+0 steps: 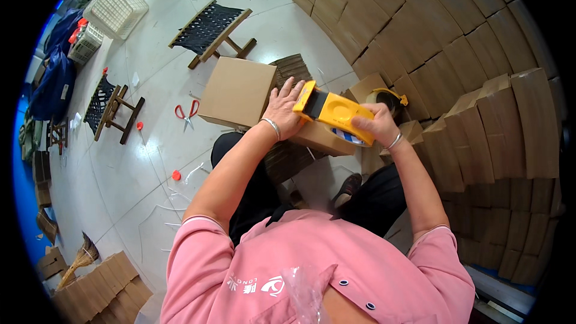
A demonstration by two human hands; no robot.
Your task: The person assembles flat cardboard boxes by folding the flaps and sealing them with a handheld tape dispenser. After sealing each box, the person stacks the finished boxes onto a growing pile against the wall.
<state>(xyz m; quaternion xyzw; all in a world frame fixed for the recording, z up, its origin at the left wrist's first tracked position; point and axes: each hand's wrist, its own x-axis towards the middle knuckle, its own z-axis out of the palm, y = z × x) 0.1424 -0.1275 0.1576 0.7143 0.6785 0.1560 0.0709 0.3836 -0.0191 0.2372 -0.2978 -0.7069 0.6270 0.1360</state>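
Note:
My right hand (pixel 379 125) is wrapped round the body of a yellow tape dispenser (pixel 341 111). A roll with blue and white on it (pixel 349 137) shows below the dispenser. My left hand (pixel 284 109) lies with stretched fingers at the right edge of a closed brown cardboard box (pixel 235 91), close to the dispenser's front end. Another cardboard surface (pixel 324 139) shows below the dispenser, partly hidden by my hands. Whether tape is touching the box cannot be made out.
High stacks of brown cartons (pixel 414 30) stand on the right. A second yellow dispenser (pixel 397 97) lies near them. Red-handled scissors (pixel 187 114) are on the tiled floor. Folding stools (pixel 210 29) and a white plastic basket (pixel 117 7) stand at the far left. A broom (pixel 84 255) lies lower left.

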